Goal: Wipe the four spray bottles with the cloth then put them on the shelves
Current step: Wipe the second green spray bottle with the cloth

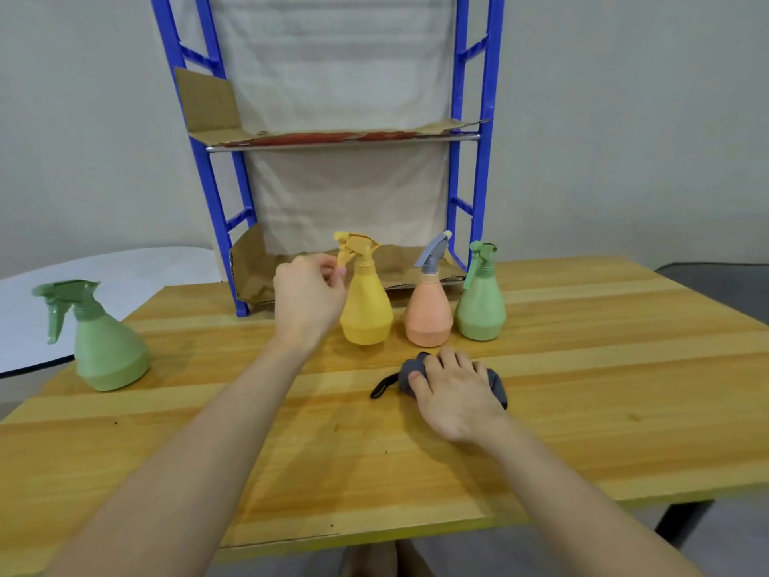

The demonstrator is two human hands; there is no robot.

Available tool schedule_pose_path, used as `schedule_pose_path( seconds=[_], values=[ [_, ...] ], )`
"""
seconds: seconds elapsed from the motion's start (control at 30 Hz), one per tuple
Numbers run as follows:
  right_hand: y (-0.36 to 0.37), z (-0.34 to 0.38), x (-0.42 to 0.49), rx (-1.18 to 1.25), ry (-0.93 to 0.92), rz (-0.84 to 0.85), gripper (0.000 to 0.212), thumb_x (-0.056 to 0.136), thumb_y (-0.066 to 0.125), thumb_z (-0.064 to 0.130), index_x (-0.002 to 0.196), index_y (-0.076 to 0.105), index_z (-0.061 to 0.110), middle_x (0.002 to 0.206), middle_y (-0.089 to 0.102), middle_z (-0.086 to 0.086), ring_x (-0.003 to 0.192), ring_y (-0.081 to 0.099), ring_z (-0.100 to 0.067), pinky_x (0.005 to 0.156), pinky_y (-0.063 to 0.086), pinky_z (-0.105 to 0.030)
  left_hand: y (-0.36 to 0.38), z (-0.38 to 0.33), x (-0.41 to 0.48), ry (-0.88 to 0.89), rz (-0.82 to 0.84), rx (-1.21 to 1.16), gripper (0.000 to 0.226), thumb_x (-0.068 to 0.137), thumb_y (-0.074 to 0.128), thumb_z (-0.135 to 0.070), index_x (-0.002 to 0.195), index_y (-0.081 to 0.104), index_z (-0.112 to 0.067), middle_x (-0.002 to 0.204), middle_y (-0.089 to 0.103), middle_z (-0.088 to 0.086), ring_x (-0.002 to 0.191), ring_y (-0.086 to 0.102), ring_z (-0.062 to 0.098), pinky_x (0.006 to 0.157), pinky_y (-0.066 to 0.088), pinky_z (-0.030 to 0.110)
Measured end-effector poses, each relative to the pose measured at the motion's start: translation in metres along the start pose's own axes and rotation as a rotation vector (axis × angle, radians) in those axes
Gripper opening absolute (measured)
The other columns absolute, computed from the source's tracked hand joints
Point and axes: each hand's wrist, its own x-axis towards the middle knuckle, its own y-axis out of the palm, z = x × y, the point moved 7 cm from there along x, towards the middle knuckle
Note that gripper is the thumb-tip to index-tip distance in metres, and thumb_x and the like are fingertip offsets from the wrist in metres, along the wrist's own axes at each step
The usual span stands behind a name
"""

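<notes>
Three spray bottles stand in a row before the shelf: a yellow bottle [366, 310], an orange bottle with a grey sprayer [429, 316] and a green bottle [482, 308]. A second, larger-looking green bottle [106, 351] stands alone at the table's left. My left hand [310, 291] pinches the yellow bottle's trigger with its fingertips. My right hand [453, 389] lies flat on a crumpled grey cloth [497, 387] on the table, just in front of the orange bottle. The cloth's black loop sticks out to the left.
A blue shelf frame [482, 168] stands at the table's back, with cardboard lining its lower level [249, 270] and upper level [333, 139]. The wooden table [374, 460] ends near me. A white round table [125, 276] sits at the left.
</notes>
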Motion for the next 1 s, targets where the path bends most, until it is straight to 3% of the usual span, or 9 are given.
schedule_pose_path(
  seconds=[0.13, 0.27, 0.37, 0.43, 0.53, 0.63, 0.83, 0.93, 1.0],
  values=[
    [0.001, -0.001, 0.0, -0.01, -0.019, 0.006, 0.053, 0.112, 0.025, 0.049, 0.145, 0.049, 0.016, 0.147, 0.048, -0.008, 0.137, 0.04, -0.031, 0.117, 0.03, -0.052, 0.03, 0.0, 0.001, -0.025, 0.067, 0.047, 0.021, 0.101, 0.072, -0.026, 0.112, 0.082, -0.012, 0.097, 0.084, 0.003, 0.089, 0.079, 0.018, 0.089, 0.065, 0.037],
    [0.0, -0.002, 0.002, -0.037, -0.036, 0.044, 0.057, 0.106, 0.038, 0.055, 0.148, 0.045, 0.018, 0.147, 0.045, -0.006, 0.138, 0.039, -0.031, 0.117, 0.031, -0.051, 0.043, 0.005, 0.006, -0.102, 0.206, 0.026, 0.03, 0.097, 0.077, -0.038, 0.115, 0.078, -0.013, 0.088, 0.082, 0.0, 0.094, 0.078, 0.021, 0.093, 0.064, 0.043],
    [-0.002, -0.003, 0.003, -0.046, -0.05, 0.049, 0.056, 0.107, 0.039, 0.05, 0.154, 0.04, 0.019, 0.15, 0.044, -0.005, 0.139, 0.039, -0.029, 0.117, 0.032, -0.049, 0.03, 0.005, 0.008, -0.132, 0.356, 0.049, 0.063, 0.09, 0.082, -0.053, 0.137, 0.068, -0.014, 0.104, 0.083, -0.001, 0.112, 0.074, 0.02, 0.103, 0.06, 0.045],
    [-0.003, -0.007, 0.005, -0.064, -0.043, 0.062, 0.055, 0.11, 0.04, 0.049, 0.156, 0.039, 0.02, 0.152, 0.044, -0.004, 0.142, 0.039, -0.028, 0.118, 0.034, -0.049, 0.01, 0.012, 0.007, -0.11, 0.393, 0.1, 0.059, 0.091, 0.081, -0.054, 0.136, 0.068, -0.018, 0.113, 0.081, -0.001, 0.111, 0.073, 0.017, 0.102, 0.06, 0.043],
    [-0.011, -0.004, 0.014, -0.074, 0.029, 0.083, 0.045, 0.11, 0.044, 0.045, 0.147, 0.048, 0.02, 0.149, 0.049, -0.006, 0.139, 0.044, -0.03, 0.116, 0.039, -0.05, -0.038, 0.044, 0.01, -0.097, 0.336, 0.213, 0.039, 0.093, 0.08, -0.05, 0.12, 0.075, -0.023, 0.108, 0.081, -0.004, 0.102, 0.075, 0.017, 0.094, 0.064, 0.044],
    [-0.025, 0.037, 0.021, -0.032, 0.064, -0.037, 0.036, 0.111, 0.046, 0.039, 0.137, 0.053, 0.015, 0.139, 0.054, -0.011, 0.13, 0.051, -0.032, 0.105, 0.048, -0.047, -0.092, 0.08, 0.014, -0.137, 0.273, 0.323, 0.023, 0.095, 0.077, -0.043, 0.108, 0.077, -0.024, 0.103, 0.08, -0.002, 0.098, 0.074, 0.021, 0.089, 0.064, 0.042],
    [-0.026, 0.208, 0.024, -0.047, -0.254, -0.075, 0.038, 0.107, 0.053, 0.036, 0.139, 0.055, 0.015, 0.139, 0.053, -0.008, 0.134, 0.047, -0.031, 0.106, 0.044, -0.045, -0.173, 0.124, 0.018, -0.113, 0.075, 0.488, 0.016, 0.094, 0.07, -0.036, 0.101, 0.079, -0.025, 0.095, 0.079, 0.0, 0.096, 0.074, 0.028, 0.081, 0.062, 0.04],
    [0.001, 0.252, 0.031, -0.113, -0.298, 0.058, 0.043, 0.107, 0.051, 0.042, 0.142, 0.055, 0.017, 0.146, 0.047, -0.01, 0.139, 0.043, -0.032, 0.11, 0.039, -0.047, -0.215, 0.124, 0.03, -0.017, -0.161, 0.613, 0.02, 0.098, 0.065, -0.037, 0.103, 0.076, -0.021, 0.095, 0.074, 0.001, 0.096, 0.068, 0.03, 0.075, 0.051, 0.038],
    [0.035, 0.256, 0.032, -0.135, -0.301, 0.194, 0.052, 0.109, 0.045, 0.048, 0.152, 0.048, 0.018, 0.156, 0.039, -0.01, 0.145, 0.036, -0.033, 0.115, 0.035, -0.051, -0.234, 0.132, 0.041, 0.014, -0.225, 0.697, 0.031, 0.099, 0.065, -0.043, 0.11, 0.074, -0.015, 0.103, 0.069, 0.008, 0.103, 0.063, 0.034, 0.082, 0.049, 0.042]
  ],
)
